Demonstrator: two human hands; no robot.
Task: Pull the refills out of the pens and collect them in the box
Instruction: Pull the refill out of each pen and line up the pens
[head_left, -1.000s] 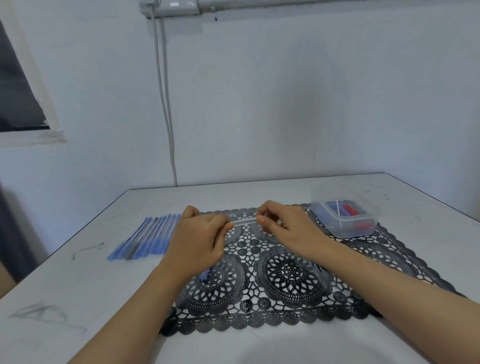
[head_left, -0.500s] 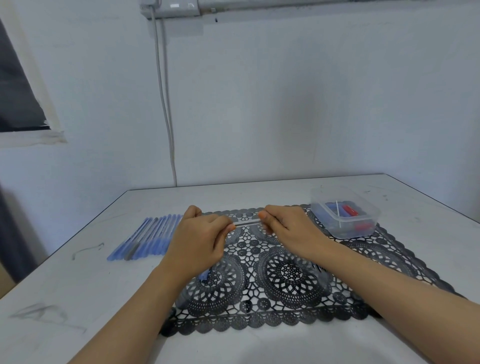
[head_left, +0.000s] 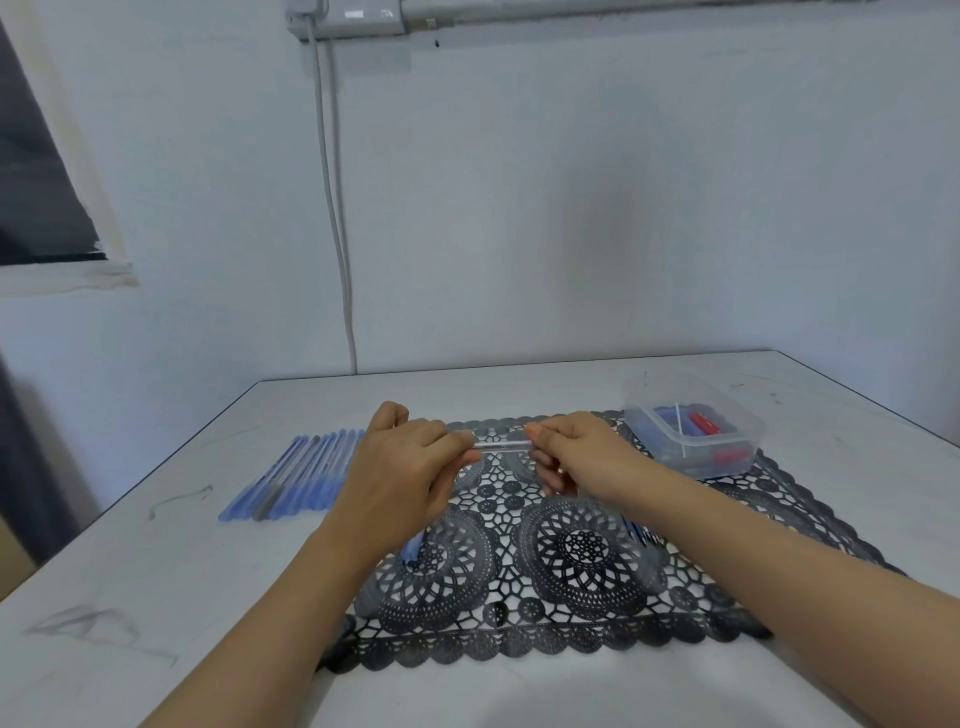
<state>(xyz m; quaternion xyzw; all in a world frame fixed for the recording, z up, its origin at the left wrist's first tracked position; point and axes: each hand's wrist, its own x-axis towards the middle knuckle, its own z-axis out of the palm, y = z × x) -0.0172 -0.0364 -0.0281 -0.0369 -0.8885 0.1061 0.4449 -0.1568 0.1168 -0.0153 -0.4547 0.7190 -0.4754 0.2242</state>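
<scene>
Pen (head_left: 501, 446): a clear tube held level in the air above the far half of the mat, over the middle of the desk; both ends are hidden in the hands.
Left hand (head_left: 410, 467): grasps the left end of the pen, with the fingers curled over it and the thumb beneath.
Right hand (head_left: 582, 457): pinches the right end of the pen between thumb tip and forefinger; the other fingers curl loosely below.
Refill: it cannot be told whether one lies inside the clear tube.
Box (head_left: 748, 431): a clear plastic tub without a lid, toward the far right corner of the desk, its near side resting on the far right corner of the mat. It holds blue and red pieces (head_left: 704, 423) and a thin white stick (head_left: 679, 423) that leans upright.
Row of pens (head_left: 296, 478): blue pens lying side by side on the bare desk toward its left edge, just beside the mat.
Mat (head_left: 571, 556): black lace with round patterns, spread from the middle of the desk toward its near edge.
Blue piece (head_left: 413, 548): small, on the mat just below the left wrist.
Dark blue sticks (head_left: 636, 530): on the mat, partly hidden by the right forearm.
Desk (head_left: 156, 597): white, with grey scuff marks near its left edge.
</scene>
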